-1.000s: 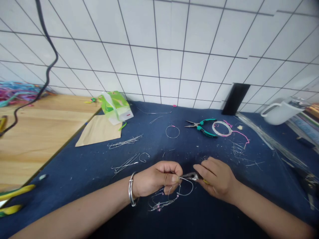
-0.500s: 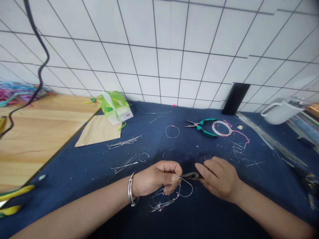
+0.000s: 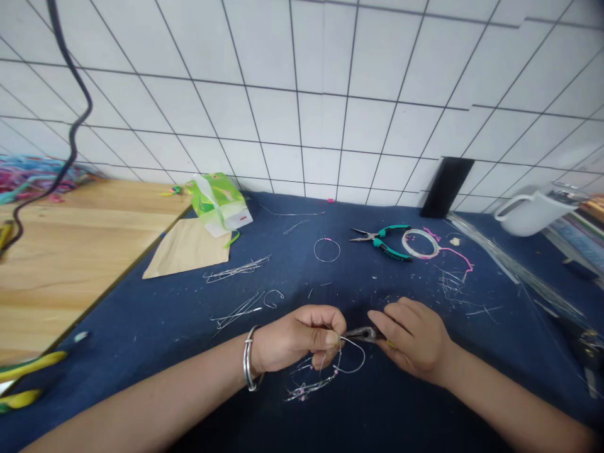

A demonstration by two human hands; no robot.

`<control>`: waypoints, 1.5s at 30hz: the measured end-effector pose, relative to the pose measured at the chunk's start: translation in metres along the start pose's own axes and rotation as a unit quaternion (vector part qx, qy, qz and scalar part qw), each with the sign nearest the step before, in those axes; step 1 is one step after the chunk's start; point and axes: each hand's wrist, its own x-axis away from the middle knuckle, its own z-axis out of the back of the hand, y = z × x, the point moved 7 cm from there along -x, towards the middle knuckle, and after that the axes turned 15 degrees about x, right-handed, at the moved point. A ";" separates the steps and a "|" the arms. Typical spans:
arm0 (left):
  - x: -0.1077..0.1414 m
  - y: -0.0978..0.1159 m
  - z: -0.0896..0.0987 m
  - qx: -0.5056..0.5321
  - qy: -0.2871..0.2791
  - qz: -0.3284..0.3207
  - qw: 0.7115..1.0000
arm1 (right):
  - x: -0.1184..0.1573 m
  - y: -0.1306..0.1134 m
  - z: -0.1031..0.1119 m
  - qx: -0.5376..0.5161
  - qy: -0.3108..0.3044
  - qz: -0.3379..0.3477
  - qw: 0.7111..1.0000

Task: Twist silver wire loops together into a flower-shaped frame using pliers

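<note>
Between thumb and fingers, my left hand (image 3: 311,336) pinches a piece of thin silver wire (image 3: 362,360) that curves out in a loop to the right. Below the fingers hangs a tangle of bent wire with small pink beads (image 3: 309,391). My right hand (image 3: 415,340) is closed around the handles of dark pliers (image 3: 362,334), their jaws reaching to the wire at my left fingertips. Whether the jaws grip the wire is hidden by the fingers. Further back on the blue cloth lies a wire ring (image 3: 327,250) with a few pink beads.
Teal-handled pliers (image 3: 382,241) lie beside a white ring-shaped dish (image 3: 419,244) of beads. Bundles of bent wires (image 3: 238,269) are at left, near brown paper (image 3: 186,248) and a green packet (image 3: 219,201). A white mug (image 3: 533,211) and long straight wires (image 3: 514,258) are at right.
Almost nothing differs. The pliers' jaws look slightly wider apart at the pivot, and the hanging beaded wire has shifted very slightly.
</note>
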 end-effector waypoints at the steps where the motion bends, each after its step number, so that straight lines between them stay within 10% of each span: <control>1: 0.000 0.000 0.000 0.000 0.000 0.001 1.000 | 0.000 0.000 -0.001 -0.002 -0.002 0.000 1.000; 45: 0.000 0.003 0.001 -0.079 0.016 -0.054 0.995 | -0.002 -0.009 -0.004 -0.004 -0.031 -0.007 0.999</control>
